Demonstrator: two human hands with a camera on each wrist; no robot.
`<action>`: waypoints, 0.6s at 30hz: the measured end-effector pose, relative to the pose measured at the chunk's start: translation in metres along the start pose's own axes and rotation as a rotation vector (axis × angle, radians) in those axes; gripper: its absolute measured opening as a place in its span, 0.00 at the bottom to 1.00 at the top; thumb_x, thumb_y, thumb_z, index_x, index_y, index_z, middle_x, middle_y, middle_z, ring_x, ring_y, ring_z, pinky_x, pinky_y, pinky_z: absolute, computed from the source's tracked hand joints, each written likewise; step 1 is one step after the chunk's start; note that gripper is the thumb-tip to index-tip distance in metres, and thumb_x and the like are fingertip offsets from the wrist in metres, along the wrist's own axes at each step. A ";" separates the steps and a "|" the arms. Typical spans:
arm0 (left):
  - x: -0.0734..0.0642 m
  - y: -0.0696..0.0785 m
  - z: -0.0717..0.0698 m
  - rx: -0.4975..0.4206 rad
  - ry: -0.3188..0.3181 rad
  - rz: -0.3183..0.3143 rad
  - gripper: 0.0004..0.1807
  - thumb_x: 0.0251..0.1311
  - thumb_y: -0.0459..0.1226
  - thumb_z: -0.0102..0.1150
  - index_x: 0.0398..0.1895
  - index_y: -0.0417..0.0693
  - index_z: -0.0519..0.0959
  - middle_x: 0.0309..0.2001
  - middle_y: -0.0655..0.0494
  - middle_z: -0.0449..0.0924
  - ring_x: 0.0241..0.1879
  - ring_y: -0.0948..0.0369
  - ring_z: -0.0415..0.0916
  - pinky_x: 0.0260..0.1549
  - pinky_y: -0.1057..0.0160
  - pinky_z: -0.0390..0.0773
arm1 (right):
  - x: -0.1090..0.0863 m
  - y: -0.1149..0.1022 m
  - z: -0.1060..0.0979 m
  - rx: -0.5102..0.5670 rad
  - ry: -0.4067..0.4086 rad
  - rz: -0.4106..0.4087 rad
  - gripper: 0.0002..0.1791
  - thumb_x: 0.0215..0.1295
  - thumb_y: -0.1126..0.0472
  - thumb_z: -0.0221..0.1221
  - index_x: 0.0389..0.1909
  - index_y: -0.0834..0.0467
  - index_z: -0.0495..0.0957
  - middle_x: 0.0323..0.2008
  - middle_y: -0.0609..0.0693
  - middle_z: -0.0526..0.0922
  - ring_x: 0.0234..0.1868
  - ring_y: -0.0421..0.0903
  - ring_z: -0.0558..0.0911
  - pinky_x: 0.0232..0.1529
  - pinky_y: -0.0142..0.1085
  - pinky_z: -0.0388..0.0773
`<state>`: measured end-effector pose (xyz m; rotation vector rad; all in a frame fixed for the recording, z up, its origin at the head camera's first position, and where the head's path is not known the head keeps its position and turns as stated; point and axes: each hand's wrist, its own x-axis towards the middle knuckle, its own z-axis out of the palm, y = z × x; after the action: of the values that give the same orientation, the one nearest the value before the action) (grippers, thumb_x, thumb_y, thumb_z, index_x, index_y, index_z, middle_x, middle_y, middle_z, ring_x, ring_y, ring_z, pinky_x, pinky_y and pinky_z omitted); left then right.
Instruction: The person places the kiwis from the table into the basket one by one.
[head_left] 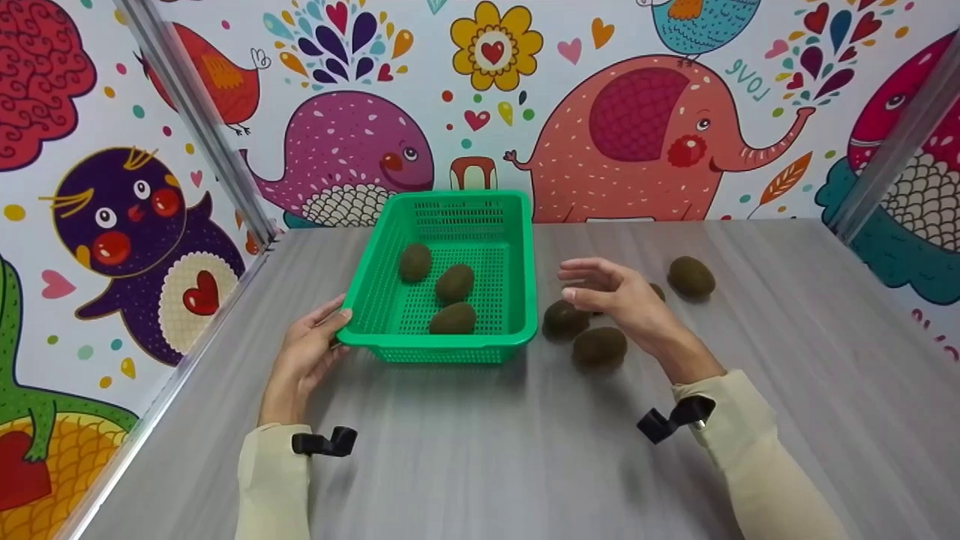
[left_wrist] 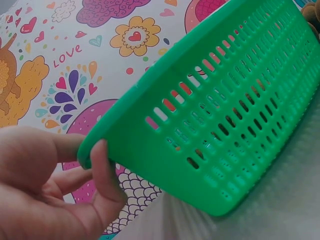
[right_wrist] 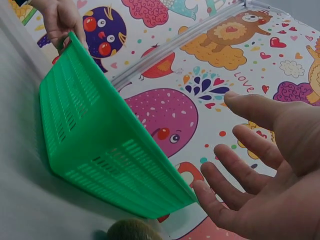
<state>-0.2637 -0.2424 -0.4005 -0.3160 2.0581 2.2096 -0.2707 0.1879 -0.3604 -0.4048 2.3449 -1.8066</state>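
Observation:
A green plastic basket (head_left: 442,341) with slotted walls stands on the table with three brown kiwifruits (head_left: 454,283) inside. My left hand (head_left: 306,352) pinches its near left corner; in the left wrist view the fingers (left_wrist: 106,175) grip the rim. To the right of the basket my right hand (head_left: 619,296) hovers above several loose kiwifruits (head_left: 600,349), holding nothing. The right wrist view shows that hand's fingers (right_wrist: 240,167) spread and slightly bent. One loose kiwifruit is partly hidden behind the right hand.
Another kiwifruit (head_left: 691,277) lies farther right on the grey table (head_left: 450,450). Panels printed with cartoon animals (head_left: 637,135) stand behind and at the sides, joined by metal posts (head_left: 206,127). A black strap (head_left: 324,442) circles each wrist.

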 end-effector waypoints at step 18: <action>0.000 0.000 0.000 -0.007 -0.002 0.003 0.31 0.75 0.40 0.52 0.77 0.47 0.60 0.42 0.66 0.80 0.30 0.71 0.76 0.31 0.73 0.77 | -0.006 0.042 -0.021 -0.030 -0.019 -0.067 0.26 0.66 0.56 0.66 0.64 0.55 0.76 0.65 0.61 0.75 0.66 0.60 0.74 0.59 0.30 0.76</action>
<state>-0.2637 -0.2428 -0.4007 -0.3115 2.0512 2.2180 -0.2758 0.2190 -0.3956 -0.5078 2.3761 -1.7895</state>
